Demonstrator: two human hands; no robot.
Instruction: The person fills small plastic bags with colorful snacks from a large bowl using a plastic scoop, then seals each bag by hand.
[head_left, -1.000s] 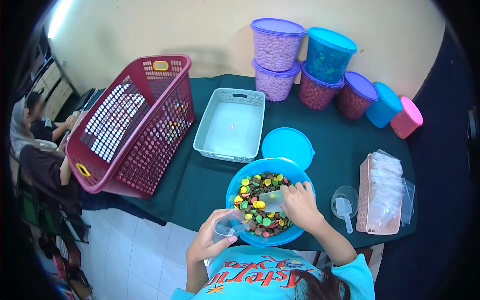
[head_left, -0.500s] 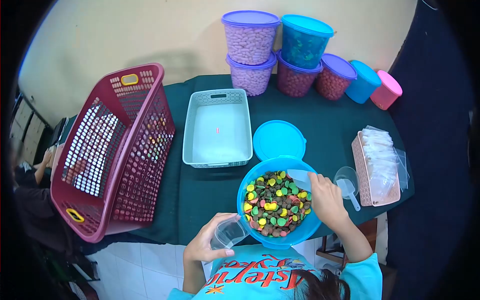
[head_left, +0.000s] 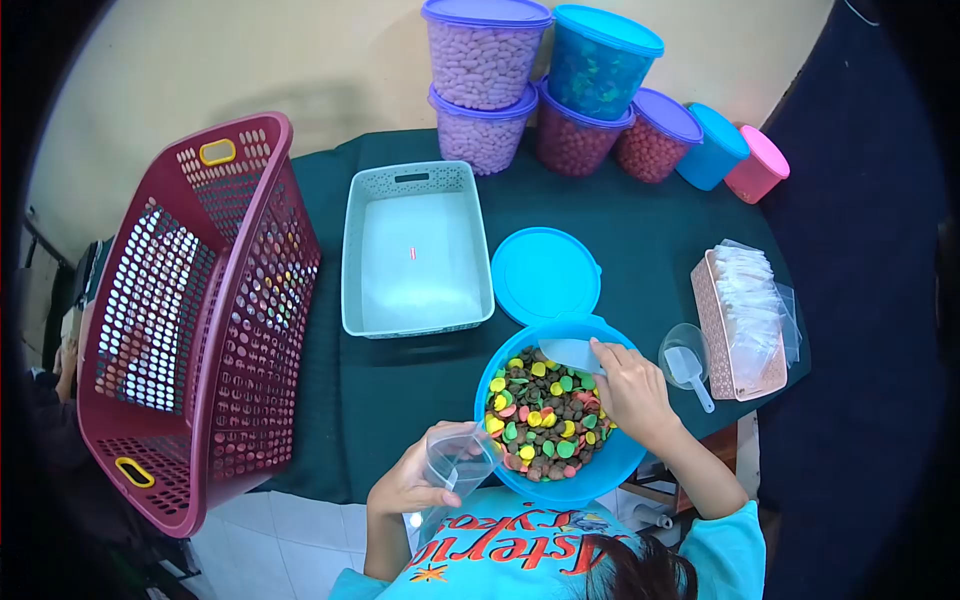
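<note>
My left hand (head_left: 408,482) is wrapped round a clear plastic cup (head_left: 463,462), tilted at the near left rim of a blue round tub (head_left: 628,465). Inside the tub lies a mix of brown, yellow, green and pink snack pieces (head_left: 545,420). My right hand (head_left: 632,392) grips a whitish scoop (head_left: 570,354), whose blade is over the far side of the mix. The scoop's handle is hidden by my fingers. No pieces are visible in the cup.
A maroon laundry basket (head_left: 225,330) stands left, beside a pale green tray (head_left: 418,290). A blue lid (head_left: 547,277) lies behind the tub. Right are a second scoop (head_left: 688,370) and a pink basket of plastic bags (head_left: 715,325). Lidded tubs (head_left: 485,60) line the back.
The view has shifted, so the table things appear farther left. My right hand has moved the scoop leftward over the mix. The cup stays by the tub's rim, its mouth turned slightly more upward.
</note>
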